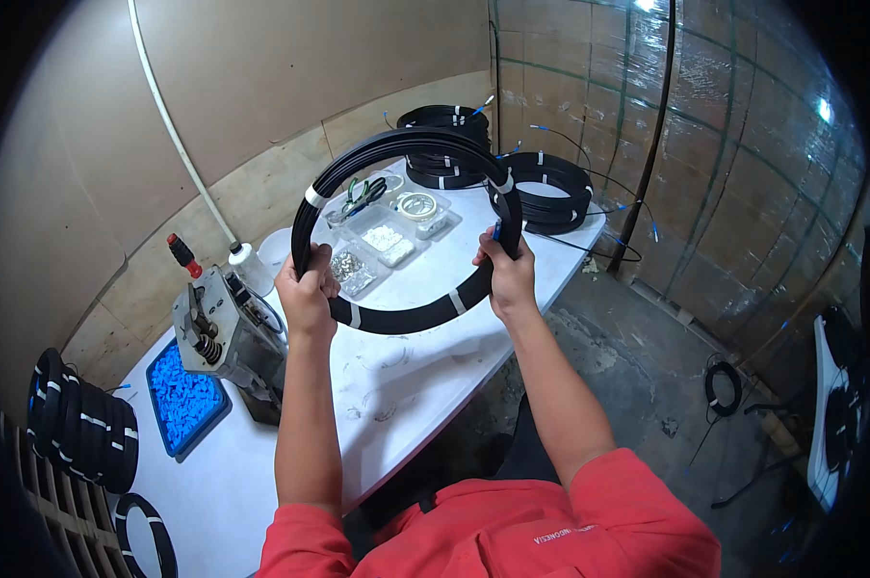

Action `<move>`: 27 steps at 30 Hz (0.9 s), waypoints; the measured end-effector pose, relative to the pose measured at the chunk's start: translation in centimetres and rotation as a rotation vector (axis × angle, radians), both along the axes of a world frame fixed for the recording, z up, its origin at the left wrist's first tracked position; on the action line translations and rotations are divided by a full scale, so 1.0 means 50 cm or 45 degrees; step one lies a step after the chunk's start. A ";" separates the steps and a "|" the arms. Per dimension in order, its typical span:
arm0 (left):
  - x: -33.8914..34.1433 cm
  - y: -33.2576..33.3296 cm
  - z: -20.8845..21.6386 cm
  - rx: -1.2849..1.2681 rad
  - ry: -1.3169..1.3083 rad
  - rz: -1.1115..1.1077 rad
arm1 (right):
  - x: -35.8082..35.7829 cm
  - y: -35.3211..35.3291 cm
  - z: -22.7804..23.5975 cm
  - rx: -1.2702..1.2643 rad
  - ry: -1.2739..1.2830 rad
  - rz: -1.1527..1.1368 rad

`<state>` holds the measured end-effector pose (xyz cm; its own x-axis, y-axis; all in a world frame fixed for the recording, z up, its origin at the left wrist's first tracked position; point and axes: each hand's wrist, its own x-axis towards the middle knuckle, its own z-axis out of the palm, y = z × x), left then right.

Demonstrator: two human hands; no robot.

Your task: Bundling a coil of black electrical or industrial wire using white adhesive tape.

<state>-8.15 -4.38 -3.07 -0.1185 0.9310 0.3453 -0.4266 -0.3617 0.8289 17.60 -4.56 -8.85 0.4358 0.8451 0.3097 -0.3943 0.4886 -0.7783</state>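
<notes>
A ring-shaped coil of black cable (406, 321), bound with several white tape bands, is held up above the white table. My left hand (307, 294) is closed around its left side. On the opposite side, my right hand (508, 277) grips the coil, the thumb beside a small blue cable end (497, 231). Through and behind the ring show a clear tray of small white pieces (387, 243), a clear bag or tray of small metal parts (353, 274), a roll of pale tape (416, 205) and green-handled pliers (365, 196).
Stacked black coils (442, 175) and another stack (550, 220) stand at the table's far end, loose cable ends sticking out. At left are a metal bench machine (225, 323), a tray of blue pieces (204, 434), a white bottle (247, 265) and more coils (93, 433). Wrapped cartons (570, 106) rise behind.
</notes>
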 end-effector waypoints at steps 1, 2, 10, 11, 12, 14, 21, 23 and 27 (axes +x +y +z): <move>0.001 -0.003 0.007 0.040 0.044 0.029 | 0.000 -0.002 0.004 -0.013 -0.013 -0.020; 0.002 -0.005 0.011 0.079 0.088 0.057 | -0.004 -0.004 0.007 -0.014 -0.018 -0.019; 0.015 -0.030 0.048 0.142 0.251 0.083 | -0.002 -0.021 0.021 -0.009 0.304 0.162; 0.016 -0.034 0.050 0.153 0.266 0.089 | -0.003 -0.021 0.022 -0.015 0.344 0.202; 0.021 -0.038 0.056 0.151 0.259 0.081 | -0.001 -0.022 0.023 -0.021 0.385 0.242; 0.023 -0.042 0.065 0.185 0.278 0.108 | 0.003 -0.022 0.023 -0.047 0.423 0.245; 0.048 -0.031 0.021 0.538 0.291 -0.023 | 0.018 -0.030 0.015 0.006 0.674 0.305; 0.063 -0.020 -0.047 0.437 0.165 -0.018 | -0.013 -0.037 0.031 -0.006 0.774 0.294; 0.169 -0.047 -0.141 0.130 -0.170 -0.146 | -0.049 -0.036 0.020 -0.017 0.965 0.335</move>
<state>0.32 -6.72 -10.10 -0.0647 0.9019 0.4271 -0.5738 -0.3838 0.7235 15.15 -6.36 -7.84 0.3096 0.9509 -0.0016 -0.9189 0.2987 -0.2578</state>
